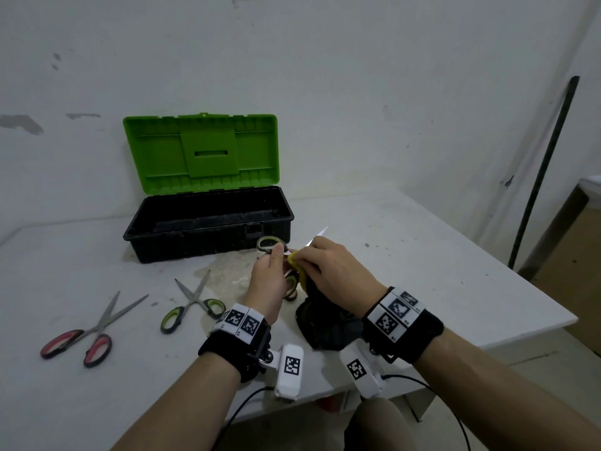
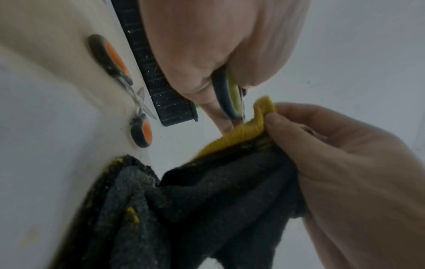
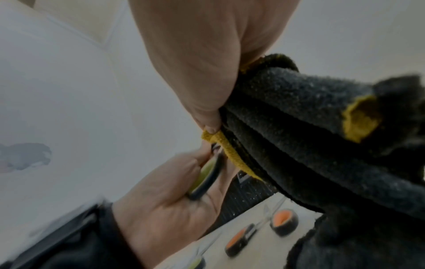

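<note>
Left hand: my left hand [image 1: 268, 281] grips the scissors [image 1: 271, 245], fingers curled round a green handle loop.
Right hand: my right hand [image 1: 335, 271] pinches the cloth [image 1: 325, 323], thumb and fingers tight, its yellow edge folded over the blades.
Scissors: up off the table [image 1: 406, 255], just in front of the toolbox [image 1: 208, 242], blade tip [image 1: 322, 232] poking out past my right knuckles.
Done: wiping looks under way on this pair; how clean the blades are, I can't tell.
Left: the toolbox looks empty, with its lid [image 1: 201, 151] up. The red pair [image 1: 87, 333], green pair [image 1: 192, 304] and orange pair [image 2: 142, 132] lie on the table, none packed yet.
</note>
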Motion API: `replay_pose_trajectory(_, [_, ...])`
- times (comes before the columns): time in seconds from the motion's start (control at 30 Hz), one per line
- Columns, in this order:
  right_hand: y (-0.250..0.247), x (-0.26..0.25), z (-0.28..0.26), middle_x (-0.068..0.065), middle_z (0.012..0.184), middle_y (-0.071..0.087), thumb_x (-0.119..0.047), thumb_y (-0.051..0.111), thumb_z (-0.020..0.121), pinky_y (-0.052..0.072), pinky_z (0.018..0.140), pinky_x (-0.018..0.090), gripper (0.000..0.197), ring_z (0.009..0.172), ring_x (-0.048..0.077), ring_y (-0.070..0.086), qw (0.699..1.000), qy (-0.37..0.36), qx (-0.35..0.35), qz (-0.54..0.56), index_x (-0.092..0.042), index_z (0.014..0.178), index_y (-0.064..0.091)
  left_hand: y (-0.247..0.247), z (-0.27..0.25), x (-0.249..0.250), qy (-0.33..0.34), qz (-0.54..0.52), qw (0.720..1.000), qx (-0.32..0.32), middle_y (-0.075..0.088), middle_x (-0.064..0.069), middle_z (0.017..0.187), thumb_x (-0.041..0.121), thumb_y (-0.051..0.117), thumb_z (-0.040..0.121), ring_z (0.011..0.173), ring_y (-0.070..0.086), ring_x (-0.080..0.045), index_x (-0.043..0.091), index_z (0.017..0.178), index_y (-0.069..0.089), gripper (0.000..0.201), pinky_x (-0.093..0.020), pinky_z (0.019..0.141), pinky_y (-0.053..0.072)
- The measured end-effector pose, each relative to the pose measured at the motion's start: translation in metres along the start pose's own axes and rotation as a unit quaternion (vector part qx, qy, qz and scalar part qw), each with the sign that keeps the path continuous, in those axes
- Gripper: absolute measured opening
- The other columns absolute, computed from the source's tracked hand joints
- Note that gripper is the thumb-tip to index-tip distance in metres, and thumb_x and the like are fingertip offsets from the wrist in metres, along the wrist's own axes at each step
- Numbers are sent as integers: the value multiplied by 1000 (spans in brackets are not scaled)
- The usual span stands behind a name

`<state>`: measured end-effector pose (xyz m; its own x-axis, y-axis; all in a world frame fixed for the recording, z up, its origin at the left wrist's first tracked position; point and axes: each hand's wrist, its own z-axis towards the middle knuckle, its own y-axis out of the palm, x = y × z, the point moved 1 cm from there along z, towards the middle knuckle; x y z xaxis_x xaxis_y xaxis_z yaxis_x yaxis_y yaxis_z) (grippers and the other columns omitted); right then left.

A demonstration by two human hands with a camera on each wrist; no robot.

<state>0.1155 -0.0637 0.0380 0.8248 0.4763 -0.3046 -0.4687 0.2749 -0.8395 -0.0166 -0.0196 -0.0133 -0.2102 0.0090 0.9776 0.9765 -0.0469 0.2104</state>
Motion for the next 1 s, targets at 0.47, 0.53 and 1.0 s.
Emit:
replay_pose_trajectory(0.47, [9, -5, 3, 10, 94, 60, -21, 53, 99, 51, 76, 39, 22, 83, 28, 61, 999, 17, 31, 27, -15, 111, 70, 2, -1, 1, -4, 5, 1000, -3, 70, -29, 104, 38, 38, 107, 89, 68, -31, -1, 108, 67, 49, -41, 78, 56])
replay_pose_trajectory(0.53, [11, 0, 3, 10, 94, 61, -21, 52, 99, 51, 78, 41, 22, 85, 28, 61, 998, 40, 39, 32, -16, 111, 70, 1, -1, -1, -6, 10, 1000, 7, 70, -28, 107, 39, 39, 107, 88, 67, -31, 1, 108, 67, 48, -43, 79, 54])
replay_pose_trajectory(1.0, [-28, 37, 0, -6, 88, 66, -25, 49, 100, 46, 72, 21, 14, 81, 9, 60, 957, 180, 118, 196, -24, 99, 63, -15, 9, 15, 18, 28, 998, -49, 59, -9, 75, 59, 31, 102, 47, 47, -14, 9, 101, 53, 54, -24, 41, 32])
